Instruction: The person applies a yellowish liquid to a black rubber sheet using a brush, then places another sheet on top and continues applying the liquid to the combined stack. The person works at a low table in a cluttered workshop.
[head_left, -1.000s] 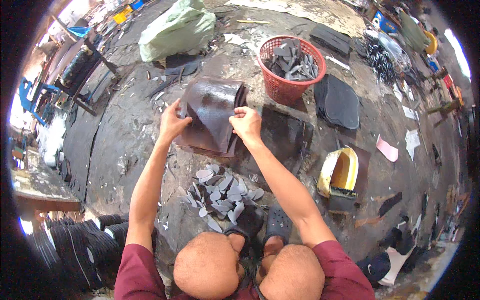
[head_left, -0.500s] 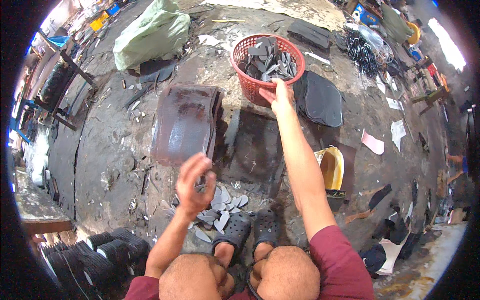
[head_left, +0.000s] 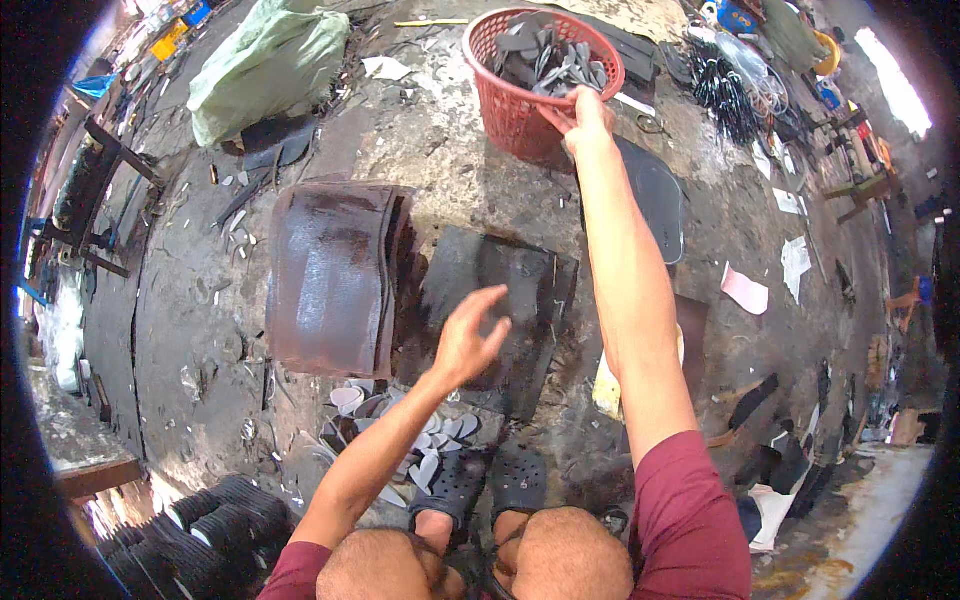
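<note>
With my right arm stretched far forward, my right hand (head_left: pixel 587 118) grips the near rim of a red plastic basket (head_left: pixel 515 120). Grey and black flat cut pieces (head_left: pixel 545 55) fill the basket. My left hand (head_left: pixel 473 338) hovers over a dark flat sheet (head_left: pixel 500 270) on the floor, fingers apart and nothing in them. To its left lies a stack of brown-black glossy sheets (head_left: pixel 330 280). Grey teardrop-shaped pieces (head_left: pixel 440 440) lie in a loose heap beside my black clogs (head_left: pixel 520 478).
A pale green sack (head_left: pixel 265 70) stands at the far left. Black sole-shaped sheets (head_left: pixel 655 200) lie right of the basket. A yellow-stained container (head_left: pixel 608 385) is partly hidden by my right forearm. Stacked black soles (head_left: pixel 220 520) sit at lower left, and scraps litter the floor.
The basket, in my right hand's grip, has moved farther away and slightly right. My left hand has shifted right and forward, from above the grey pieces to over the dark sheet.
</note>
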